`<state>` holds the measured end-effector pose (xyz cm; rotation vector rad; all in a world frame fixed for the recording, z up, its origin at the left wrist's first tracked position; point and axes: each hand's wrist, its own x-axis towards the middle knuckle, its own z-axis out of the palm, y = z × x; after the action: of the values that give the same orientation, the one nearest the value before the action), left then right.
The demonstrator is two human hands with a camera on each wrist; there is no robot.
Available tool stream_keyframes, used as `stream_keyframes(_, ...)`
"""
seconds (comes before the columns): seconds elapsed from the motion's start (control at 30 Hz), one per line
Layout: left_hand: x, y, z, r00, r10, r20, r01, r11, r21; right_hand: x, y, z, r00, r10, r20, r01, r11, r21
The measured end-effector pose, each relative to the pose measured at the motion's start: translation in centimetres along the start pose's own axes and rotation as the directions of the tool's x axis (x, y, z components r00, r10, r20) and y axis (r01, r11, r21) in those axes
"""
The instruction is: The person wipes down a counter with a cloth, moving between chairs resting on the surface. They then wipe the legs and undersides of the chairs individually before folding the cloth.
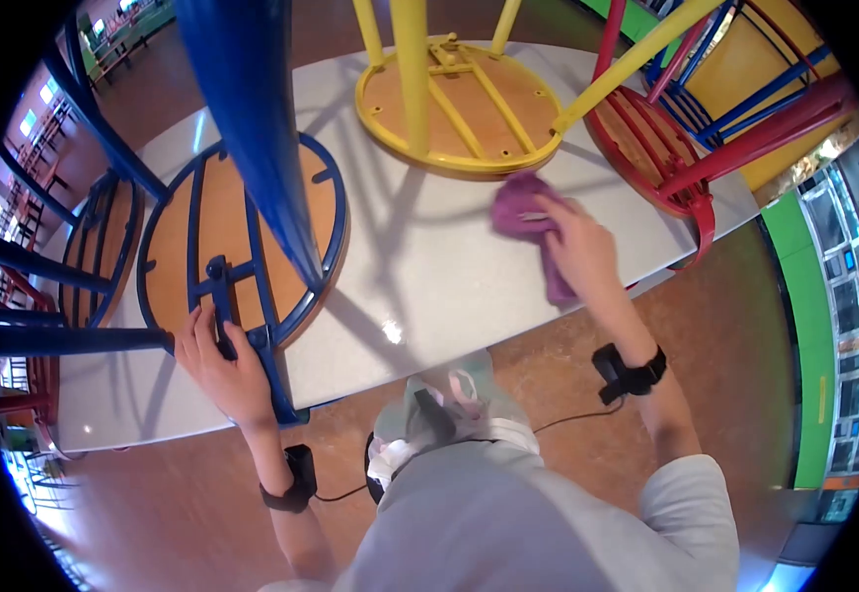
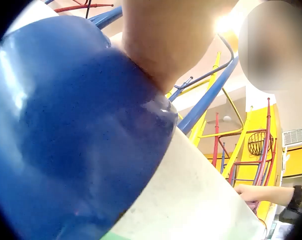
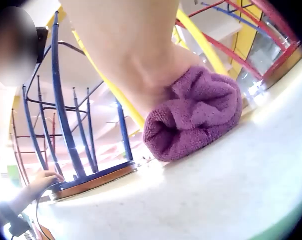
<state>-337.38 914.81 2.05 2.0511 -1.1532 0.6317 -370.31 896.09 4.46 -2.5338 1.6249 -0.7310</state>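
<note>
Bare hands at a white table, as I follow them from my remote station. The left arm reaches forward, its hand [image 1: 222, 367] laid palm-down over the frame at the near edge of an upturned blue chair [image 1: 178, 242]. Its fingers look fairly straight and relaxed, resting on the chair; I cannot tell how firmly they press. The right arm extends forward on the other side, wrist low, its hand [image 1: 582, 247] partly closed on a bunched purple cloth [image 1: 520, 209] between thumb and fingers. Some of these fingertips are hidden from me by the cloth. The cloth lies on the white tabletop [image 1: 419, 281], just in front of an upturned yellow chair [image 1: 488, 118], with one end trailing toward the near edge.

Around the hands I note further upturned chairs: a red chair [image 1: 646, 148] at the right end of the table and a second blue chair [image 1: 104, 247] at the left. A thick blue leg [image 1: 252, 128] rises toward the head camera, masking part of the blue chair's underside. A yellow leg [image 1: 636, 64] slants up across the space beside the red chair. In my left wrist view, a broad blue surface [image 2: 81, 130] fills much of the foreground and blocks the fingers.
</note>
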Motion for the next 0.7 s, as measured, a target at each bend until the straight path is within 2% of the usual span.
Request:
stream_keyframes(0.07,0.0,0.0,0.2,1.000,0.019,-0.004,-0.018,0.999,0.049,-0.4,-0.5,-0.8,0.994,0.093,0.063,-0.088,0.993,-0.075)
stream_keyframes(0.13,0.0,0.1,0.5,0.999,-0.033,-0.029,0.033,0.999,-0.014,-1.2,-3.1,0.5,0.999,-0.003,0.032,0.005,0.999,-0.046)
stream_keyframes(0.2,0.0,0.2,0.5,0.999,-0.026,-0.025,0.026,1.000,-0.014,-2.4,-7.7,1.7,0.979,-0.078,0.189,0.086,0.996,-0.036)
stream_keyframes(0.23,-0.1,0.1,0.5,1.000,-0.022,-0.020,0.022,1.000,-0.013,-3.4,-10.1,2.0,0.954,-0.216,0.209,0.205,0.976,0.073)
stream_keyframes(0.27,-0.1,0.0,0.3,1.000,-0.013,-0.014,0.012,1.000,-0.017,-4.5,-12.5,2.9,0.906,-0.247,0.344,0.249,0.968,0.039)
stream_keyframes(0.3,-0.1,-0.2,0.2,1.000,0.010,-0.008,-0.010,1.000,0.010,-4.5,-14.7,0.9,0.827,-0.150,0.543,-0.062,0.934,0.352)
stream_keyframes(0.33,0.0,-0.2,0.1,0.999,0.033,0.001,-0.033,0.999,0.029,-4.6,-16.5,-1.4,0.684,-0.134,0.717,-0.415,0.736,0.535)
stream_keyframes(0.37,0.1,-0.2,-0.1,0.998,0.057,0.011,-0.057,0.998,0.013,-6.4,-16.3,1.2,0.825,-0.339,0.453,0.095,0.872,0.479)
stream_keyframes(0.4,0.1,-0.3,0.0,0.998,0.057,0.025,-0.057,0.998,0.001,-6.2,-16.5,0.9,0.772,-0.596,0.221,0.557,0.801,0.218)
stream_keyframes(0.43,0.1,-0.5,0.0,0.997,0.080,0.024,-0.080,0.997,0.008,-5.6,-15.6,0.0,0.673,-0.139,0.727,-0.194,0.914,0.355)
stream_keyframes(0.47,0.0,-0.7,0.0,0.995,0.100,0.022,-0.100,0.995,0.018,-5.9,-12.8,0.0,0.776,-0.380,0.504,0.201,0.906,0.374)
stream_keyframes(0.5,-0.1,-0.7,0.0,0.994,0.104,0.022,-0.104,0.994,0.019,-6.2,-9.5,1.2,0.854,-0.425,0.300,0.312,0.880,0.358)
stream_keyframes(0.57,-0.1,-0.7,-0.1,0.996,0.087,0.036,-0.087,0.996,0.002,-5.7,-3.7,-0.5,0.974,-0.201,0.107,0.167,0.950,0.265)
stream_keyframes(0.6,-0.1,-0.7,-0.1,0.996,0.076,0.043,-0.076,0.997,-0.003,-5.1,-0.8,-2.1,0.992,-0.043,0.115,0.025,0.988,0.151)
stream_keyframes(0.63,-0.1,-0.5,-0.2,0.998,0.046,0.050,-0.045,0.999,-0.018,-5.1,3.5,-2.1,0.997,0.071,0.003,-0.070,0.987,0.142)
stream_keyframes(0.7,-0.2,-0.6,-0.1,0.998,0.043,0.051,-0.041,0.999,-0.032,-4.0,10.5,-4.0,0.960,0.261,-0.104,-0.272,0.955,-0.118)
